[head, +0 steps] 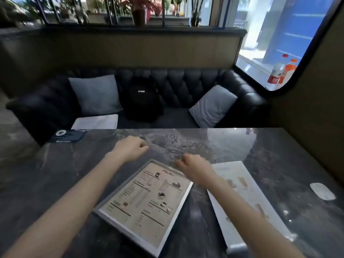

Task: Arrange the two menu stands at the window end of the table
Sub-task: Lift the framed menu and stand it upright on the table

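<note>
Two menu stands lie flat on the dark marble table (242, 146). The beige menu stand (145, 203), headed MENU, has a silver frame and lies in the middle, turned at an angle. The white menu stand (249, 200) lies to its right, partly under my right forearm. My left hand (131, 148) hovers over bare table beyond the beige stand's far left corner, fingers curled, holding nothing. My right hand (193, 166) is over the beige stand's far right corner, fingers curled; whether it touches the frame I cannot tell.
A dark card (68, 135) lies at the table's far left corner. A white oval object (323, 190) rests near the right edge. Behind the table stands a black sofa with two grey cushions (95, 94) and a black backpack (143, 99). Bottles (281, 71) stand on the window ledge at right.
</note>
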A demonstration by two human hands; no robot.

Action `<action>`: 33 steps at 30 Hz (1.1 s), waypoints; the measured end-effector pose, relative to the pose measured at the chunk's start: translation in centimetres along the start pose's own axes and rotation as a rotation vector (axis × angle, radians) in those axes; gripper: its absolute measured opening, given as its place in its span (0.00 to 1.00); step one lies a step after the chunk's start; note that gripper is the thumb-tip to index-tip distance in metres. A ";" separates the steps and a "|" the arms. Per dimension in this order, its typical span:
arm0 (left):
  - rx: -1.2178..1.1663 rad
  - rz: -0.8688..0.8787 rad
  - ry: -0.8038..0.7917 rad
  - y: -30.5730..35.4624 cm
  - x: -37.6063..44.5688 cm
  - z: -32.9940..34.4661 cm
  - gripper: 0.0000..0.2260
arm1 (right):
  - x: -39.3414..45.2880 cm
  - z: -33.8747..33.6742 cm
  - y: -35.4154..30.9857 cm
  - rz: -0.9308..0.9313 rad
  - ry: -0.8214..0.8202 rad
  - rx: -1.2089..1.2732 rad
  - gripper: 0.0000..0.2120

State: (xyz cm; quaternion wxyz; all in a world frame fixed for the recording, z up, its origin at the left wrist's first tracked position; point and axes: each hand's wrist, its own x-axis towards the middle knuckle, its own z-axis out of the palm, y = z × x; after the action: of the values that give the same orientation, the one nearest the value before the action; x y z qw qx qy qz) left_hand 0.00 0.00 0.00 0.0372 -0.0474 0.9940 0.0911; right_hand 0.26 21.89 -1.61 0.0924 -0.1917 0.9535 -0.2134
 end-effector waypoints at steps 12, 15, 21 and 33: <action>0.053 -0.197 -0.149 -5.0 -4.3 12.0 0.30 | -5.4 13.6 3.7 0.280 0.032 0.462 0.24; -0.101 -0.382 -0.264 -6.3 -4.7 12.8 0.35 | -5.8 14.4 3.5 0.449 0.100 0.759 0.22; -0.675 -0.594 -0.337 -7.9 -4.8 12.3 0.27 | -5.1 14.2 3.8 0.694 -0.110 1.129 0.17; -0.743 -0.666 -0.418 -5.9 -5.3 9.5 0.24 | -3.6 11.8 4.3 0.654 -0.360 1.149 0.04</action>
State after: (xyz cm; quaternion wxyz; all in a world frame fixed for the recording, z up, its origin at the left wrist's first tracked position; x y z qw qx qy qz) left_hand 6.50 -3.55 -9.94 0.2418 -0.3506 0.7974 0.4275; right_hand 5.14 22.56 -13.70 0.3963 0.1531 0.6676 -0.6114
